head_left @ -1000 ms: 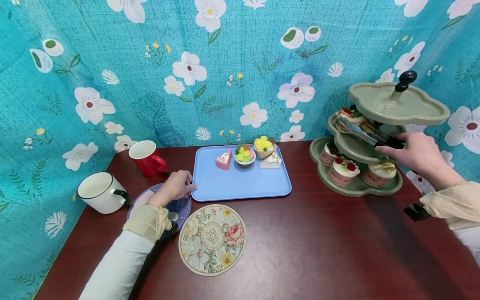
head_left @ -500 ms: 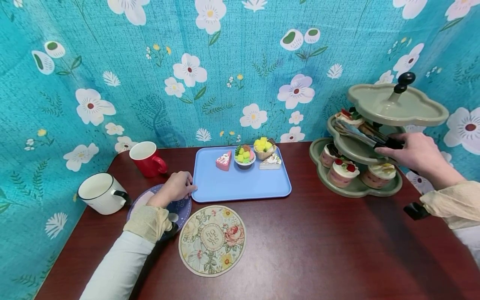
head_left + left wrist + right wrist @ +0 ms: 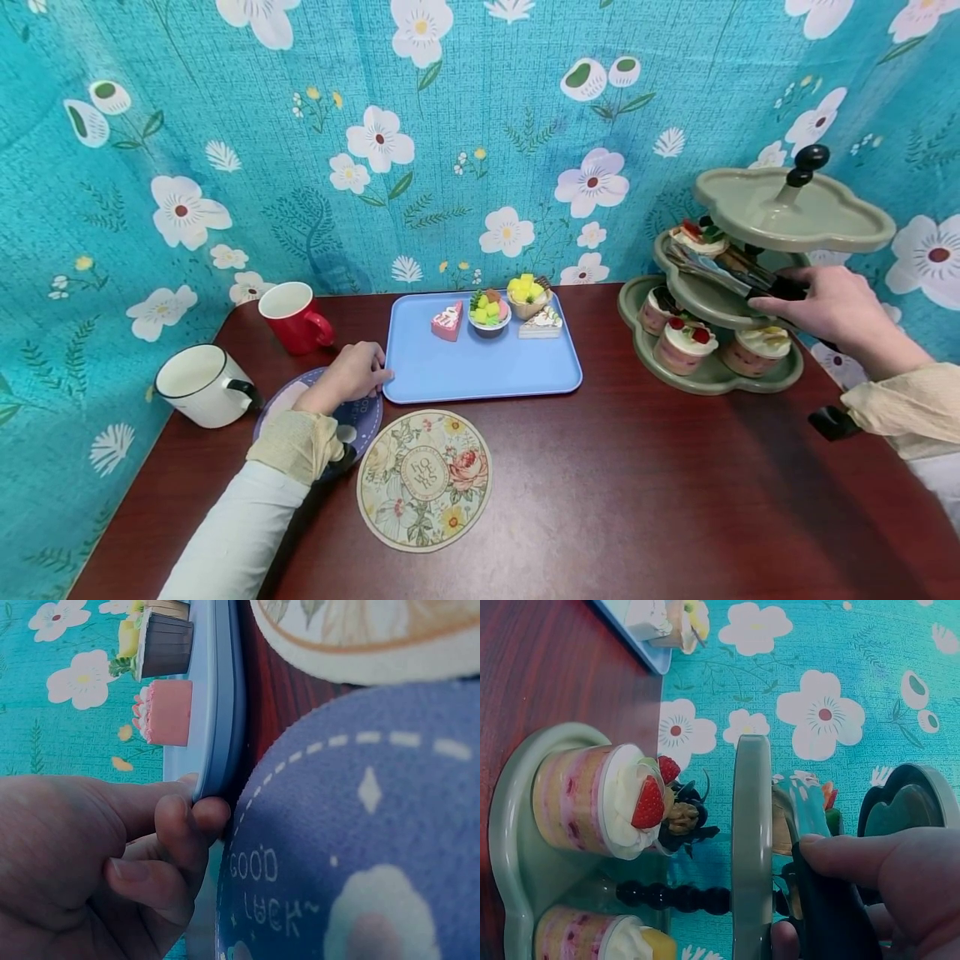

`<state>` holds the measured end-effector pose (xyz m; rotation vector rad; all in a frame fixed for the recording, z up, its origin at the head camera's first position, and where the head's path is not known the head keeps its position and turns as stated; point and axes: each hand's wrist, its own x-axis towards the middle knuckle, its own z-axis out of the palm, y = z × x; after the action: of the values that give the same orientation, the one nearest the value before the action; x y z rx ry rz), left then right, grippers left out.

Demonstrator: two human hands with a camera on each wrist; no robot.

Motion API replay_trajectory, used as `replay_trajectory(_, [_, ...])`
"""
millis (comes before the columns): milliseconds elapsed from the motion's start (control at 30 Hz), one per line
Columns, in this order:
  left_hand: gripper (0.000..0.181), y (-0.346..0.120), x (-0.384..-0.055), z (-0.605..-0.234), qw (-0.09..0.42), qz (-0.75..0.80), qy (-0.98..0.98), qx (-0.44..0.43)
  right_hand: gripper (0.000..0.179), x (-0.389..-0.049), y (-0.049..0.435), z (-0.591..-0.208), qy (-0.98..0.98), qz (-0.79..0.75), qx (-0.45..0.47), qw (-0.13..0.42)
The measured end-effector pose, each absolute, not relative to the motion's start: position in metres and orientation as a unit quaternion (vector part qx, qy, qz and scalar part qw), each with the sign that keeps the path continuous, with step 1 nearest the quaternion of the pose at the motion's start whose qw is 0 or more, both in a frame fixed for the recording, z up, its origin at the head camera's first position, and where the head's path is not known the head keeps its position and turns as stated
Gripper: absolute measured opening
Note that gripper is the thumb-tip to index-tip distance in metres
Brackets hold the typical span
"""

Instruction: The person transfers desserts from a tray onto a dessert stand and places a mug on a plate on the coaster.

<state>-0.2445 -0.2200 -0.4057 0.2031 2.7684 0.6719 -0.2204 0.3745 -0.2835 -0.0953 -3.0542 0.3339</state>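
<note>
My left hand (image 3: 348, 372) pinches the left edge of a blue tray (image 3: 480, 371) between thumb and fingers, close up in the left wrist view. On the tray stand a pink cake slice (image 3: 447, 322), a dessert cup (image 3: 489, 312), a yellow-topped tart (image 3: 528, 293) and a white cake slice (image 3: 542, 323). My right hand (image 3: 836, 304) grips black-handled tongs (image 3: 786, 287) at the middle tier of a green cake stand (image 3: 817, 212). Their shiny ends lie at a fruit-topped cake (image 3: 697, 239); whether they clasp it is hidden.
Layered dessert cups (image 3: 577, 802) sit on the stand's bottom tier, and its top tier overhangs my right hand. A red mug (image 3: 292, 318) and a white mug (image 3: 202, 386) stand at left. A purple mat (image 3: 345, 802) and a floral mat (image 3: 424, 481) lie before the tray.
The tongs' shiny ends have shifted slightly at the middle tier, and the fruit-topped cake shows more clearly. My left hand stays on the tray's edge.
</note>
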Motion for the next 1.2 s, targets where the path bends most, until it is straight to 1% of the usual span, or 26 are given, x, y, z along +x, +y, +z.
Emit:
replay_trajectory(433, [0.015,-0.220,-0.244,-0.408,0.131,0.231,0.961,0.077,0.085,-0.215,0.375,-0.285,-0.993,0.109,-0.038,0.033])
replay_trajectory(800, [0.013,-0.220,-0.244,-0.408,0.126,0.228,0.962,0.078,0.097,-0.204,0.374,-0.283,-0.991,0.112,-0.065,0.012])
replay_trajectory(1000, [0.014,-0.220,-0.244,-0.407,0.131,0.230,0.961,0.076,0.094,-0.196,0.376,-0.282,-0.992,0.110,-0.058,0.019])
replay_trajectory(1200, [0.014,-0.220,-0.245,-0.407,0.136,0.226,0.962,0.074,0.092,-0.187,0.376,-0.281,-0.990,0.125,-0.057,0.013])
